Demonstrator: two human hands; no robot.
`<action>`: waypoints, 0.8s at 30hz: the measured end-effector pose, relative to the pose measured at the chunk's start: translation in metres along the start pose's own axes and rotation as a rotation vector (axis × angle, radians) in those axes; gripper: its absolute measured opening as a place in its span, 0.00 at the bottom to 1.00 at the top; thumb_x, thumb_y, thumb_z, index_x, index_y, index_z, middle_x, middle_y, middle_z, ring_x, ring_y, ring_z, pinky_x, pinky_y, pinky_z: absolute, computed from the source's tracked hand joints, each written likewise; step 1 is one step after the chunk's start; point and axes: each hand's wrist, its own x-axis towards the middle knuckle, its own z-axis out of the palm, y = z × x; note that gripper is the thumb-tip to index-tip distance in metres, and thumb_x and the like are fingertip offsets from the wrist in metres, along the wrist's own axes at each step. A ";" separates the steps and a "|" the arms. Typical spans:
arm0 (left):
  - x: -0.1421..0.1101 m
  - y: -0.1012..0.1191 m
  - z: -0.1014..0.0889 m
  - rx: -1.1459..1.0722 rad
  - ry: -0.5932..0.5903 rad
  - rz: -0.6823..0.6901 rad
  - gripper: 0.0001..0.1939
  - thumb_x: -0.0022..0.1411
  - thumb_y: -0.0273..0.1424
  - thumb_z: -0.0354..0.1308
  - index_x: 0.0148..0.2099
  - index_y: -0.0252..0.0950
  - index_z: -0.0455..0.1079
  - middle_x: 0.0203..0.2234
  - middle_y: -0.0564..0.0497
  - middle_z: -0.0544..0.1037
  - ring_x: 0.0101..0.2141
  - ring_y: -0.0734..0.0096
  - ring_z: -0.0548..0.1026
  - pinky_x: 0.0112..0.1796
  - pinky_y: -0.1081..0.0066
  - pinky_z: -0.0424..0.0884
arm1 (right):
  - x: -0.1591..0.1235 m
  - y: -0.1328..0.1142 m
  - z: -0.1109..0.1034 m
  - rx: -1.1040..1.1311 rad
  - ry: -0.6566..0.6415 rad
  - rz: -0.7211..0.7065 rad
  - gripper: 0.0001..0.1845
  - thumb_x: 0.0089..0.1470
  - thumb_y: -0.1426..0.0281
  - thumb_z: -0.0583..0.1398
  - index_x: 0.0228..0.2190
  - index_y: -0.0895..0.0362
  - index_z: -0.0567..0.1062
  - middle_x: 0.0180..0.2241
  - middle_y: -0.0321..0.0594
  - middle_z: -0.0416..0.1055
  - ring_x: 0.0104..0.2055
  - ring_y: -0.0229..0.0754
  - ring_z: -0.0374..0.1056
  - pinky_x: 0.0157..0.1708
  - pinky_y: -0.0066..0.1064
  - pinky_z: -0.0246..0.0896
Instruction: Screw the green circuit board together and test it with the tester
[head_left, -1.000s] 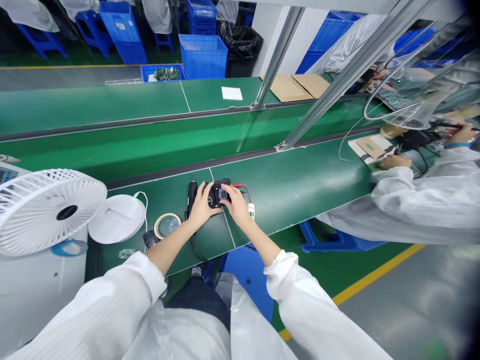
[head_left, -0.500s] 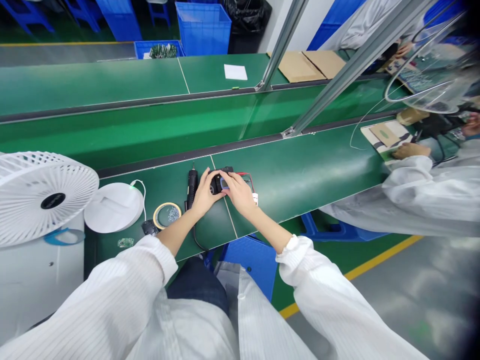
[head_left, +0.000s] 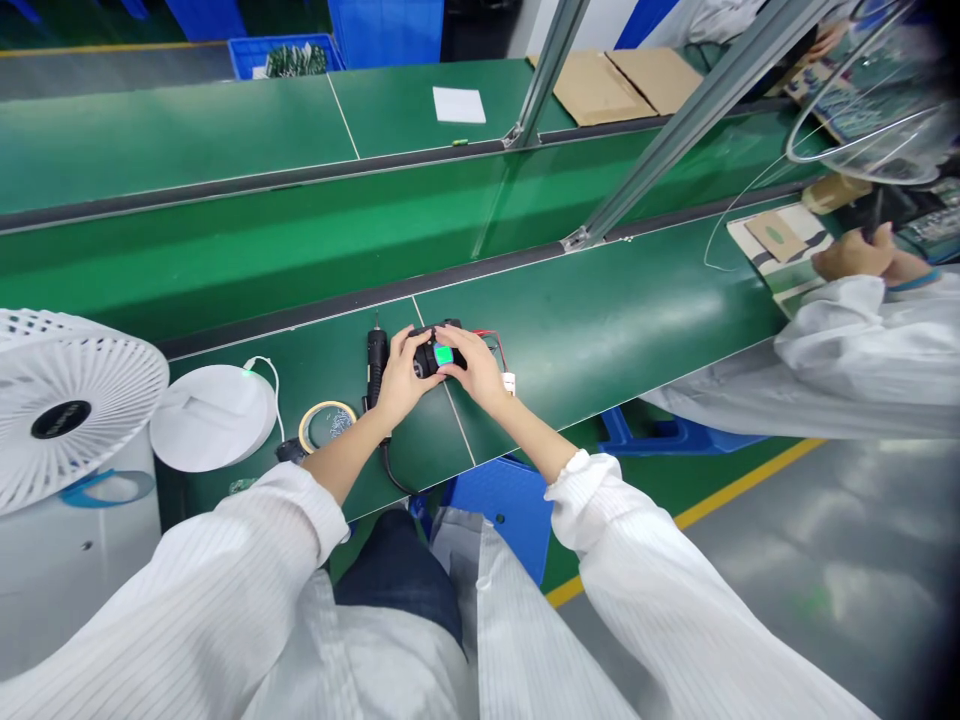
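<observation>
Between my two hands is a small black device (head_left: 425,357) with a square screen (head_left: 444,355) glowing green. My left hand (head_left: 403,380) grips its left side, thumb below and fingers above. From the right, my right hand (head_left: 474,368) holds it with fingers curled round the screen end. Red and dark wires (head_left: 491,336) with a white tag (head_left: 509,383) lie just beyond my right hand; where they lead is hidden. An electric screwdriver (head_left: 376,365) rests on the green bench left of my left hand, its cord running toward the front edge.
A roll of tape (head_left: 327,425) with small screws inside its ring lies left, near a white round pad (head_left: 214,415) and a fan (head_left: 75,410). Metal posts (head_left: 577,238) rise at the back edge. A co-worker's hands (head_left: 859,255) work at the right. A blue stool (head_left: 501,515) stands below.
The device's screen has gone from dark to bright green. Both hands stay round it. The view has tilted slightly down, and the co-worker's hands have come together.
</observation>
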 end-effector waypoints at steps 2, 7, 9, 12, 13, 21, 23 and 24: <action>-0.001 0.001 0.000 0.002 -0.006 0.000 0.36 0.52 0.31 0.70 0.60 0.40 0.59 0.61 0.41 0.57 0.64 0.51 0.58 0.62 0.51 0.59 | 0.000 0.000 -0.001 0.012 -0.001 0.002 0.31 0.58 0.63 0.62 0.61 0.52 0.63 0.59 0.45 0.68 0.64 0.51 0.60 0.64 0.47 0.54; 0.001 -0.001 -0.002 -0.003 -0.015 0.008 0.36 0.52 0.30 0.71 0.60 0.42 0.58 0.61 0.42 0.57 0.64 0.53 0.59 0.62 0.52 0.60 | 0.000 0.002 -0.002 0.027 -0.003 -0.014 0.33 0.56 0.66 0.64 0.61 0.51 0.62 0.59 0.43 0.68 0.64 0.50 0.60 0.64 0.46 0.53; 0.004 -0.004 -0.003 -0.006 -0.026 0.023 0.37 0.51 0.30 0.72 0.60 0.41 0.58 0.60 0.42 0.57 0.64 0.53 0.59 0.62 0.51 0.61 | 0.001 0.002 -0.001 0.032 0.007 -0.012 0.34 0.56 0.67 0.64 0.62 0.51 0.61 0.58 0.43 0.69 0.63 0.50 0.61 0.64 0.45 0.53; 0.009 -0.010 -0.005 -0.022 -0.052 0.049 0.38 0.49 0.30 0.73 0.59 0.42 0.59 0.60 0.42 0.57 0.63 0.52 0.60 0.60 0.52 0.63 | 0.002 0.002 0.001 0.043 0.032 -0.007 0.35 0.55 0.69 0.65 0.61 0.52 0.62 0.58 0.43 0.70 0.62 0.49 0.61 0.63 0.44 0.53; 0.010 -0.011 -0.006 -0.032 -0.060 0.054 0.39 0.48 0.29 0.73 0.59 0.42 0.59 0.60 0.42 0.57 0.63 0.52 0.60 0.59 0.52 0.64 | 0.003 0.002 0.002 0.046 0.043 -0.008 0.35 0.54 0.69 0.65 0.61 0.52 0.63 0.58 0.43 0.69 0.62 0.49 0.62 0.63 0.44 0.53; 0.016 0.006 -0.011 -0.024 -0.122 -0.097 0.39 0.49 0.26 0.71 0.60 0.38 0.58 0.63 0.37 0.55 0.65 0.50 0.56 0.62 0.51 0.59 | 0.006 -0.004 0.001 -0.036 0.004 0.065 0.28 0.56 0.72 0.63 0.58 0.53 0.67 0.58 0.43 0.69 0.64 0.48 0.60 0.62 0.43 0.54; 0.012 0.019 -0.015 -0.032 -0.135 -0.113 0.39 0.49 0.23 0.69 0.61 0.37 0.58 0.65 0.36 0.53 0.66 0.48 0.54 0.63 0.49 0.54 | 0.006 -0.012 -0.001 -0.065 -0.003 0.076 0.26 0.56 0.72 0.63 0.57 0.52 0.69 0.58 0.43 0.70 0.64 0.47 0.60 0.62 0.42 0.53; 0.007 0.026 -0.020 -0.040 -0.139 -0.108 0.40 0.48 0.21 0.68 0.62 0.36 0.57 0.66 0.36 0.52 0.67 0.48 0.52 0.64 0.48 0.52 | 0.004 -0.017 -0.003 -0.076 0.005 0.073 0.25 0.57 0.72 0.63 0.56 0.52 0.70 0.57 0.42 0.71 0.64 0.46 0.61 0.62 0.42 0.53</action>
